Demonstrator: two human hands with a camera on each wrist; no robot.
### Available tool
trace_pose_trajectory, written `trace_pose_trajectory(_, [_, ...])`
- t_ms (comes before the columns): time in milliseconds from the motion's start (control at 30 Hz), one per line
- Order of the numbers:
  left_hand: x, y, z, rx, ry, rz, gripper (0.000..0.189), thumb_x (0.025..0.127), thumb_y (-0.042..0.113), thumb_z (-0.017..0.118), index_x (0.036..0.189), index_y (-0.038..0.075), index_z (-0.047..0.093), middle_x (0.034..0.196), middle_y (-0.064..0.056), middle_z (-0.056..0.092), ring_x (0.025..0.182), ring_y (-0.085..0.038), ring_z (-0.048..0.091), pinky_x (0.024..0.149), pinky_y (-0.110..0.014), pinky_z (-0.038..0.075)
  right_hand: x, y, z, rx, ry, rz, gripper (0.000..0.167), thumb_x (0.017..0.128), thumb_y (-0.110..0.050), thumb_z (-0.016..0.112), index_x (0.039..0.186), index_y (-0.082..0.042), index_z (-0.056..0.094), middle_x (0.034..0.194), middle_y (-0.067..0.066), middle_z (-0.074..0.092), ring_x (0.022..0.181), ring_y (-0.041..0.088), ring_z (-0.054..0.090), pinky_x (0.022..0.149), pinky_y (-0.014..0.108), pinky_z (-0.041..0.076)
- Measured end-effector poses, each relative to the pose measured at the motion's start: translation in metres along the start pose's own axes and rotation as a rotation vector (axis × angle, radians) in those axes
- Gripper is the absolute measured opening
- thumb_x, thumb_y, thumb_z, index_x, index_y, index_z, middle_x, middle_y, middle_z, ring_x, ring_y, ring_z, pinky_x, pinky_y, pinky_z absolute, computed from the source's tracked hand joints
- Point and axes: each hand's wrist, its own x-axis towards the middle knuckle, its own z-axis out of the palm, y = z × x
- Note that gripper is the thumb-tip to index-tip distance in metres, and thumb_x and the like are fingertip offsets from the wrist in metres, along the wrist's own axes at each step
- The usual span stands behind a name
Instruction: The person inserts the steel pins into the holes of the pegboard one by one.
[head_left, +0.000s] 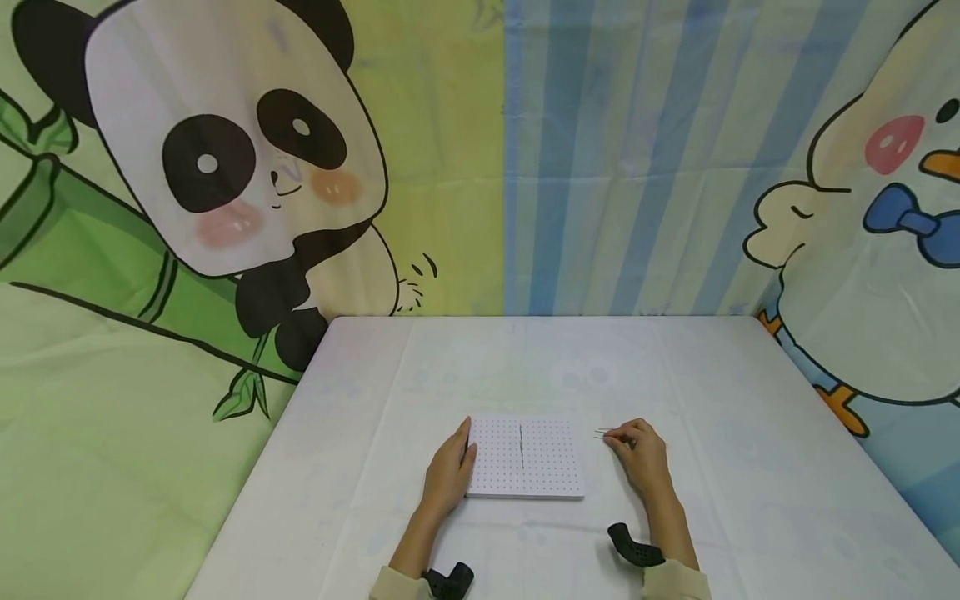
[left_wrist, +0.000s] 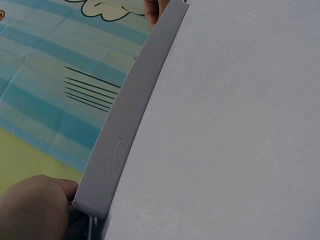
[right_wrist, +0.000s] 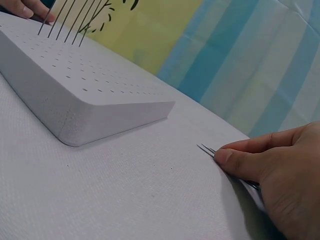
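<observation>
A white square pegboard [head_left: 555, 467] with rows of small holes lies on the table. Several thin metal pins [right_wrist: 57, 19] stand upright in it, forming one line near its middle. My left hand [head_left: 448, 472] holds the board's left edge, thumb at the top edge and fingers along the side. To the right of the board, my right hand [head_left: 639, 454] pinches a few loose metal pins [right_wrist: 206, 150] between thumb and forefinger. Their tips point toward the board, close over the tabletop, and the rest of their length is partly hidden by the fingers.
The white cloth-covered table [head_left: 750, 500] reaches back to a printed curtain [head_left: 450, 167] with a panda and a bird. Black wrist devices [head_left: 633, 546] sit at both cuffs.
</observation>
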Motion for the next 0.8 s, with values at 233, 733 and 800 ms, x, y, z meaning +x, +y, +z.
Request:
trace_pose_trajectory(233, [-0.001,-0.002,0.000,0.002,0.001,-0.001,0.049,0.097,0.020,0.048,0.141,0.003,0.035,0.140,-0.013,0.042,0.127,-0.030,0.040,0.104,-0.043,0.033,0.002,0.000,0.002,-0.017,-0.019,0.000,0.004,0.076,-0.008,0.075,0.077,-0.007,0.071,0.083,0.002,0.056,0.071,0.015,0.050,0.059,0.029,0.044])
trace_pose_trajectory(733, [0.000,-0.002,0.002,0.027,0.003,-0.007,0.049,0.097,0.022,0.048,0.141,0.005,0.036,0.140,-0.012,0.042,0.126,-0.030,0.042,0.104,-0.044,0.034,0.001,-0.010,0.005,0.067,0.068,-0.094,0.007,0.084,-0.013,0.068,0.084,-0.006,0.067,0.080,-0.003,0.057,0.071,0.009,0.051,0.059,0.016,0.042])
trace_pose_trajectory(800, [0.000,-0.001,0.002,0.029,0.003,-0.003,0.049,0.097,0.021,0.049,0.141,0.004,0.036,0.140,-0.012,0.042,0.126,-0.029,0.042,0.104,-0.043,0.034,0.001,-0.016,0.007,0.102,0.066,-0.077,0.007,0.086,-0.014,0.066,0.087,-0.006,0.066,0.081,-0.002,0.058,0.071,0.009,0.050,0.059,0.014,0.041])
